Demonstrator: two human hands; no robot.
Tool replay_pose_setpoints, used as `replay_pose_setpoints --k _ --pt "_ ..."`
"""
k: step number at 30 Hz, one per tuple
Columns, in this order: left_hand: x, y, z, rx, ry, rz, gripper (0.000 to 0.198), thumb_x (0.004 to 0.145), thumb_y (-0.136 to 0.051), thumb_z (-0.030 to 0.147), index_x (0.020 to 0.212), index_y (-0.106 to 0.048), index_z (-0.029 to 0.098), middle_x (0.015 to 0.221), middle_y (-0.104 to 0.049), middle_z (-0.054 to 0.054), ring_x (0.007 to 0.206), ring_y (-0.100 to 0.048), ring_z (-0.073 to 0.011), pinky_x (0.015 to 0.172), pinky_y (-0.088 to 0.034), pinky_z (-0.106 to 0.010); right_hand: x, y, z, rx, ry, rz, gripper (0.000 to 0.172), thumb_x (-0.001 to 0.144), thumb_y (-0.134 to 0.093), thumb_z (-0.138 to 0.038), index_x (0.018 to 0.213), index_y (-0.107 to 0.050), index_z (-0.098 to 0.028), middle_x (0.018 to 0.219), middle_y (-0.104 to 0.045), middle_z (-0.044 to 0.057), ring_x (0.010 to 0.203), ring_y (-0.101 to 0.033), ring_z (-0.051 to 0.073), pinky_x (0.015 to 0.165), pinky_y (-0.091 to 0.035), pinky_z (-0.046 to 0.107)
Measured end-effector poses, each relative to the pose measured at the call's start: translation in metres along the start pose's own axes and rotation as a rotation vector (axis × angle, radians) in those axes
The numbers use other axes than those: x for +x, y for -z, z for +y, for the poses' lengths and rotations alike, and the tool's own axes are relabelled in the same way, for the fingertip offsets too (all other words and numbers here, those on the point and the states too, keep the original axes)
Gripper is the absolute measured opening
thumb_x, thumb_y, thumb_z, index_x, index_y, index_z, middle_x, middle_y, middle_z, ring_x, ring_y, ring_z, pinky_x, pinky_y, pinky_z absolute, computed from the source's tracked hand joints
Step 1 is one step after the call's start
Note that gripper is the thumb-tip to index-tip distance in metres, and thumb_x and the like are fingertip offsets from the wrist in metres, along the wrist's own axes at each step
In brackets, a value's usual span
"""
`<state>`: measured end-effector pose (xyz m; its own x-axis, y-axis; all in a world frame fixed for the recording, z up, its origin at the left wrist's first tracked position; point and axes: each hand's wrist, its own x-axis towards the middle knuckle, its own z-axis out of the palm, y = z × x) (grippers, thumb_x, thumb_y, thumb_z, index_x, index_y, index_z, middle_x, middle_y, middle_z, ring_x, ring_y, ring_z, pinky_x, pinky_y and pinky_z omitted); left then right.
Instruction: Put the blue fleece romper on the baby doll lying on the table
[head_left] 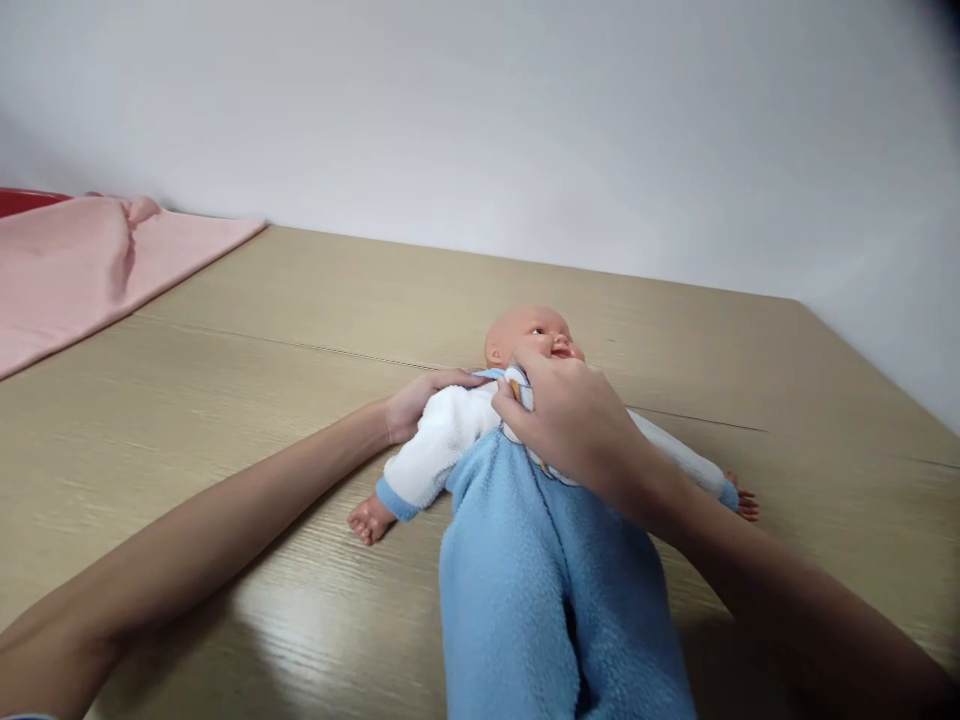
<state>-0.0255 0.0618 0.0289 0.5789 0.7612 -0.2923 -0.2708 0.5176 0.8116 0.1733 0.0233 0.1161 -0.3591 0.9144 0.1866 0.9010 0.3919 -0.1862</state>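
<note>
A baby doll (pixel 531 335) lies on its back on the wooden table (pixel 300 320), head away from me. It wears a fleece romper (pixel 540 570) with blue legs and white sleeves. My left hand (pixel 421 398) is cupped behind the doll's shoulder, fingers curled on the white sleeve and collar. My right hand (pixel 571 415) lies over the doll's chest, fingers pinched on the romper's front just under the chin. The doll's bare hands poke out of both cuffs.
A pink cloth (pixel 82 275) is spread at the table's far left corner, with a red edge (pixel 26 200) behind it. A plain white wall runs behind the table. The table's right edge slants down at the far right.
</note>
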Motion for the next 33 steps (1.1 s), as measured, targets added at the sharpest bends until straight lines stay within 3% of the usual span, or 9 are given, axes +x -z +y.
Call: replay_pose_setpoints --k 5,10,12,15,21,24,27,30,33 --pt "-0.009 0.001 0.006 0.136 -0.09 0.043 0.03 0.084 -0.092 0.037 0.101 -0.073 0.02 0.094 -0.075 -0.001 0.083 -0.068 -0.0182 0.078 -0.052 -0.029 0.001 0.01 0.009 -0.069 -0.011 -0.161 0.022 0.111 -0.058 -0.039 0.103 -0.067 -0.02 0.088 -0.078 0.012 0.074 -0.063 0.026 0.065 -0.026 0.038" --pt "-0.038 0.007 0.041 0.755 -0.067 0.053 0.059 0.086 -0.096 0.054 0.129 -0.071 0.023 0.135 -0.078 -0.008 0.127 -0.071 -0.0281 0.099 -0.053 -0.034 0.004 0.008 0.013 -0.041 0.038 -0.2 0.033 0.113 -0.06 -0.047 0.1 -0.072 -0.02 0.092 -0.082 0.012 0.081 -0.069 0.026 0.067 -0.032 0.036" --pt "-0.049 0.008 0.052 0.892 0.005 0.061 0.071 0.078 -0.102 0.054 0.132 -0.068 0.023 0.128 -0.081 -0.009 0.117 -0.075 -0.0295 0.09 -0.054 -0.033 0.003 0.006 0.012 -0.037 0.051 -0.176 0.028 0.113 -0.06 -0.041 0.109 -0.076 -0.019 0.099 -0.085 0.014 0.087 -0.072 0.028 0.068 -0.033 0.036" --pt "-0.058 0.01 0.063 1.089 0.071 0.11 0.066 0.072 -0.103 0.056 0.12 -0.072 0.024 0.097 -0.082 -0.003 0.089 -0.075 -0.0269 0.072 -0.047 -0.03 0.003 0.008 0.011 -0.125 0.019 -0.163 0.023 0.109 -0.059 -0.032 0.107 -0.078 -0.017 0.101 -0.085 0.016 0.086 -0.071 0.029 0.067 -0.029 0.038" --pt "-0.06 0.011 0.07 1.358 0.119 0.173 0.059 0.074 -0.097 0.066 0.114 -0.078 0.027 0.093 -0.082 -0.004 0.085 -0.071 -0.0297 0.075 -0.041 -0.033 0.007 0.007 0.013 -0.158 -0.014 -0.15 0.02 0.105 -0.059 -0.029 0.095 -0.073 -0.019 0.098 -0.084 0.014 0.078 -0.064 0.025 0.067 -0.024 0.038" --pt "-0.058 0.01 0.067 1.427 0.159 0.17 0.063 0.076 -0.093 0.073 0.116 -0.081 0.026 0.098 -0.083 -0.008 0.086 -0.07 -0.0323 0.079 -0.042 -0.035 0.006 0.003 0.021 -0.083 -0.005 -0.156 0.03 0.111 -0.056 -0.041 0.096 -0.073 -0.021 0.093 -0.083 0.012 0.077 -0.064 0.026 0.066 -0.024 0.038" --pt "-0.056 0.012 0.064 1.439 0.117 0.199 0.065 0.076 -0.092 0.076 0.116 -0.082 0.026 0.101 -0.084 -0.01 0.088 -0.07 -0.0343 0.082 -0.043 -0.037 -0.001 0.009 0.038 0.098 0.004 -0.237 0.045 0.112 -0.056 -0.06 0.098 -0.075 -0.022 0.094 -0.082 0.01 0.085 -0.069 0.028 0.069 -0.035 0.036" --pt "-0.053 0.018 0.063 1.445 0.052 0.217 0.064 0.076 -0.092 0.075 0.117 -0.082 0.026 0.104 -0.084 -0.012 0.092 -0.071 -0.0365 0.084 -0.044 -0.038 -0.022 0.022 0.064 0.384 -0.01 -0.393 0.05 0.111 -0.056 -0.069 0.117 -0.08 -0.026 0.112 -0.085 0.008 0.098 -0.075 0.028 0.079 -0.05 0.036" --pt "-0.05 0.023 0.064 1.475 -0.002 0.25 0.064 0.078 -0.092 0.074 0.118 -0.078 0.024 0.104 -0.083 -0.014 0.093 -0.071 -0.0368 0.084 -0.046 -0.04 -0.056 0.023 0.096 0.5 -0.077 -0.381 0.055 0.11 -0.058 -0.075 0.107 -0.078 -0.024 0.096 -0.08 0.006 0.087 -0.072 0.026 0.077 -0.054 0.037"
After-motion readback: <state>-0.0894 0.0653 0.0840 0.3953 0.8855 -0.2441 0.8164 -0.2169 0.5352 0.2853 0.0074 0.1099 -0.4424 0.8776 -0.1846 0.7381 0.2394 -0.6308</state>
